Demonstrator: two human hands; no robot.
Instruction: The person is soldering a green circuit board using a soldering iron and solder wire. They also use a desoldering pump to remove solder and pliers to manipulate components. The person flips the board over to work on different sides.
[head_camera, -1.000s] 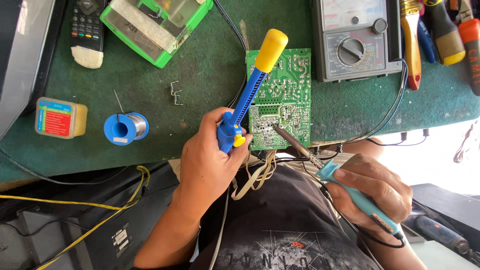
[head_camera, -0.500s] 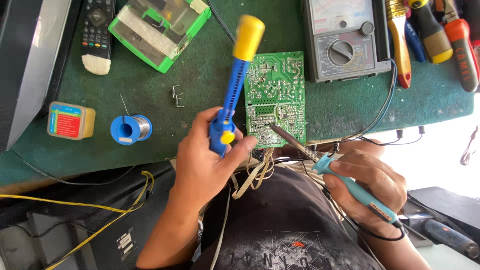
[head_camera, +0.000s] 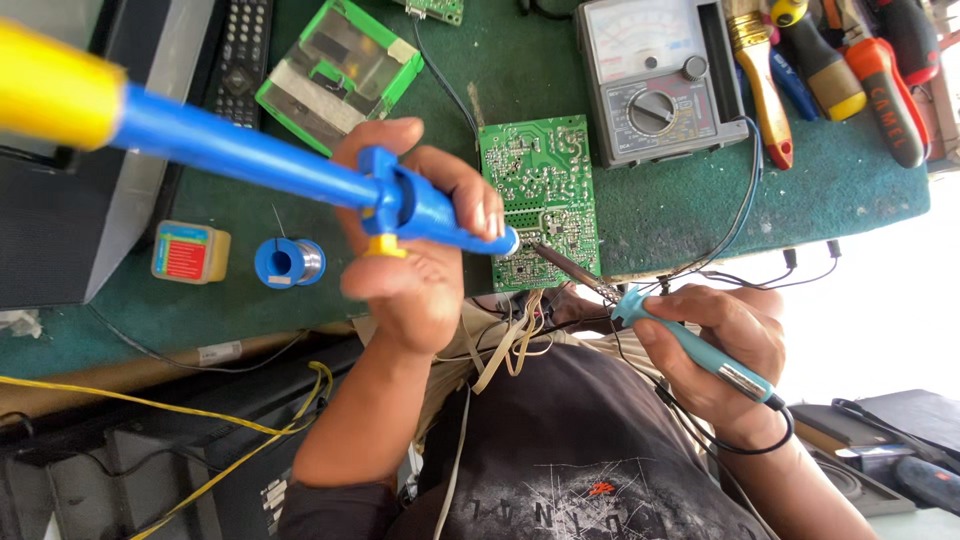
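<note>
Desoldering pump (head_camera: 300, 175) now raised in gripping left hand (head_camera: 420, 240); soldering iron (head_camera: 650, 320) gripped in right hand (head_camera: 725, 345).

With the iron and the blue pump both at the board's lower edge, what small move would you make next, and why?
Probably press the pump's yellow button. The left hand has the desoldering pump nozzle at the green circuit board, right beside the soldering iron tip held by the right hand.
</note>
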